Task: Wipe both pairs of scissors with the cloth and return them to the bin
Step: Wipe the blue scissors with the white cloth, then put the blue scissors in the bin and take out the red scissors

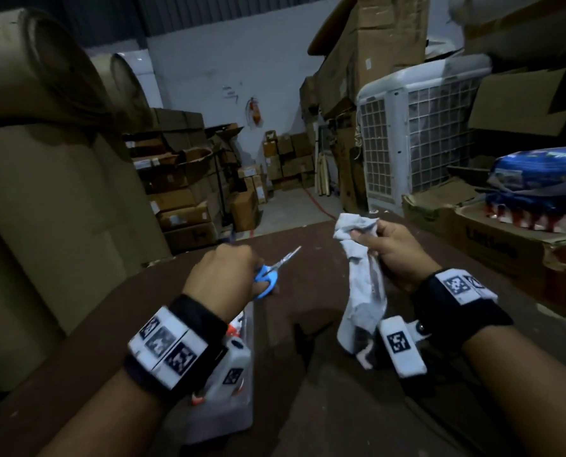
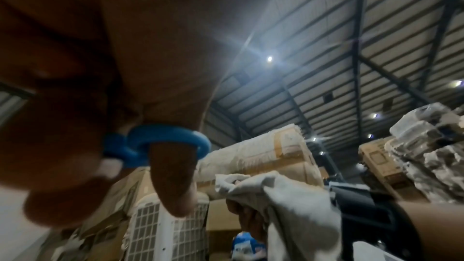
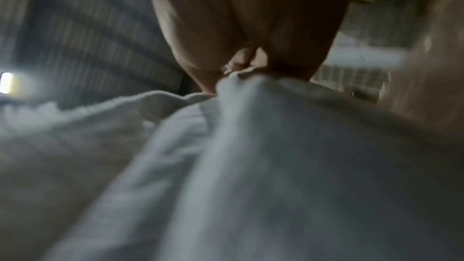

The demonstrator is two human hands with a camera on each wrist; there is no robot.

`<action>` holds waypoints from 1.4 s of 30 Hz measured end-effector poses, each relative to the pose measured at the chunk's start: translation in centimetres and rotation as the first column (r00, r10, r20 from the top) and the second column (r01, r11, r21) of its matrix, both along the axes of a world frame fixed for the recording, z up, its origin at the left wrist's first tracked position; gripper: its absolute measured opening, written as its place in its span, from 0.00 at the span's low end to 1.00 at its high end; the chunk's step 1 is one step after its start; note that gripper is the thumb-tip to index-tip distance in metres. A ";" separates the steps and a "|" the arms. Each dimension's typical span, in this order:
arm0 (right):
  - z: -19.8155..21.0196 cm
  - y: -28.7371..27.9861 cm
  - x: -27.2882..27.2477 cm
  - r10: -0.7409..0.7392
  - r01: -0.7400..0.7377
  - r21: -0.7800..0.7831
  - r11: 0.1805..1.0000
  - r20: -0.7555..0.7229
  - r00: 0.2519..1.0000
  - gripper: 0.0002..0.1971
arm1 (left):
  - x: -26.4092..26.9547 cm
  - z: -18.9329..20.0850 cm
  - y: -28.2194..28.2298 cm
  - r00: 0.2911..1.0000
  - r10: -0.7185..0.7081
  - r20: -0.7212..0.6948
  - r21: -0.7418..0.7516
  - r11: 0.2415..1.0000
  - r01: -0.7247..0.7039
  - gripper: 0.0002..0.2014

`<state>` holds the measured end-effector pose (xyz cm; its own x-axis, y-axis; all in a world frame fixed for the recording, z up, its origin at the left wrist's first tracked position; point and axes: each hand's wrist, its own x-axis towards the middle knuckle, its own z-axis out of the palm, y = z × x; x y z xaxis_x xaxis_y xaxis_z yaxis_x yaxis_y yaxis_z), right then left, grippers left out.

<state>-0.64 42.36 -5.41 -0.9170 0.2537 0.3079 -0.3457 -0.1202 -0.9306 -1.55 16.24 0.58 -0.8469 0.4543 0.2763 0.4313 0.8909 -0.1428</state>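
Nearest, at six o'clock, the bin point(image 1: 222, 420) lies mostly hidden under the left wrist, its contents blurred. Beyond it, the left hand point(image 1: 222, 278) grips the blue scissors point(image 1: 271, 272), fingers through the loops, blades toward one o'clock. At three o'clock, apart from it, the right hand point(image 1: 396, 255) clutches the cloth point(image 1: 364, 291), which hangs down.
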 end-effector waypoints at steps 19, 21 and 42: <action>-1.6 1.8 -0.9 -0.398 0.374 0.646 0.666 -0.118 0.910 0.14 | -2.4 -3.4 4.4 0.980 0.174 0.099 -0.160 0.975 -0.157 0.13; -1.6 1.9 -1.0 -0.391 0.371 0.653 0.661 -0.122 0.912 0.15 | -2.9 -3.1 3.7 0.972 0.182 0.147 -0.118 0.979 -0.165 0.14; -2.2 2.4 -1.7 -0.398 0.362 0.640 0.678 -0.094 0.912 0.18 | 0.2 3.1 -6.6 0.981 0.077 0.176 0.239 0.964 -0.118 0.14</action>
